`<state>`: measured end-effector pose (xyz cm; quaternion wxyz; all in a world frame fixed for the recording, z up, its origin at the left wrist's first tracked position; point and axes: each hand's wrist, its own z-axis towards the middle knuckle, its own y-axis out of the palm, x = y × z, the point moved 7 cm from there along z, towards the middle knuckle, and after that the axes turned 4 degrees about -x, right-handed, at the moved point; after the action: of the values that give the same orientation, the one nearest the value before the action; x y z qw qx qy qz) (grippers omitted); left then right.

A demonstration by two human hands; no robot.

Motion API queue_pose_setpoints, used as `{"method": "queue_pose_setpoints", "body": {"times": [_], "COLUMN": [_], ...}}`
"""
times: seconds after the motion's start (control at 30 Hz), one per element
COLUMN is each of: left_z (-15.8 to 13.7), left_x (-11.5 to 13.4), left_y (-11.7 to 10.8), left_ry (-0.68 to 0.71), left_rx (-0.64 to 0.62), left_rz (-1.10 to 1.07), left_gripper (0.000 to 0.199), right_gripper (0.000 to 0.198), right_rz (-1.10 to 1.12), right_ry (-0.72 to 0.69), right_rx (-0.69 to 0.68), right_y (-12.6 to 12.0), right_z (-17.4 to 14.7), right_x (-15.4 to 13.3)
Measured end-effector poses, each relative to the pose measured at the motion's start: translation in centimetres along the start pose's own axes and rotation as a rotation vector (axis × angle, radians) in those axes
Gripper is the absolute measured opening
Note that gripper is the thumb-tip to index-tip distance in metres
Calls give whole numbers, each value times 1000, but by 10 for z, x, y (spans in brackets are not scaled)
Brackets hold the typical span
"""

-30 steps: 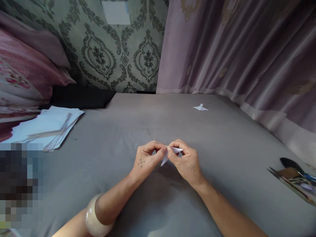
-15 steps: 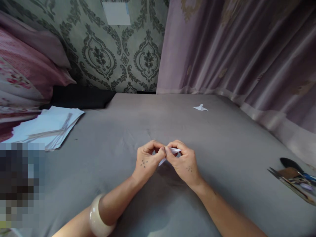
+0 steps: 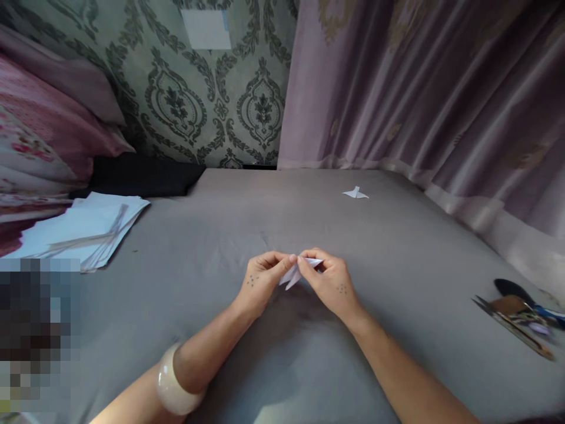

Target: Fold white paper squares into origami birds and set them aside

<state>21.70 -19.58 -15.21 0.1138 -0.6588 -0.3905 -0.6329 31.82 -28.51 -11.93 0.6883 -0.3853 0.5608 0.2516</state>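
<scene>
A small piece of folded white paper (image 3: pixel 292 277) with pointed flaps is held above the grey cloth surface (image 3: pixel 273 224). My left hand (image 3: pixel 265 277) pinches its left side between thumb and forefinger. From the other side my right hand (image 3: pixel 329 280) grips it, thumb on the near face, while one white point sticks out to the right past the thumb. Two more points hang down between the hands. The fingers cover much of the fold. Farther back on the cloth lies a finished-looking folded paper bird (image 3: pixel 355 192) with spread wings.
A stack of white paper sheets (image 3: pixel 83 224) lies at the left, before a folded black cloth (image 3: pixel 145 175). Scissors (image 3: pixel 507 324) and other small tools lie at the right edge. A purple curtain (image 3: pixel 375 88) borders the back right. A blurred-out patch covers the lower left.
My fingertips have shifted slightly upward on the folded paper, and more of its downward points now shows between my hands. Both hands still hold it. The view has moved slightly.
</scene>
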Motion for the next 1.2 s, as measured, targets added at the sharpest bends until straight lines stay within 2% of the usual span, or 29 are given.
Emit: {"method": "queue_pose_setpoints", "body": {"times": [0.17,0.37,0.53,0.67,0.93,1.07,1.2], "left_z": [4,4,5,3,2,3,2], "left_x": [-6,-7,0,9,9,4,2], "left_y": [-6,-5,-9,-7,-9,-6,3], "left_ry": [-48,-20,45,72,82,57,31], "left_rx": [99,100,80,27,84,11,-83], "left_rz": [-157,-210,-15,160,151,97,75], "left_gripper": [30,30,26,24,20,23,26], "right_gripper": [40,34,26,21,24,24,21], "right_rz": [207,227,290,345,319,321,311], "right_ry": [72,121,176,205,184,175,191], "right_rx": [4,-54,-52,-121,-142,-109,-155], "right_y": [-7,12,10,4,7,5,5], "right_z": [5,1,1,3,2,3,3], "right_x": [12,17,22,22,19,18,19]}}
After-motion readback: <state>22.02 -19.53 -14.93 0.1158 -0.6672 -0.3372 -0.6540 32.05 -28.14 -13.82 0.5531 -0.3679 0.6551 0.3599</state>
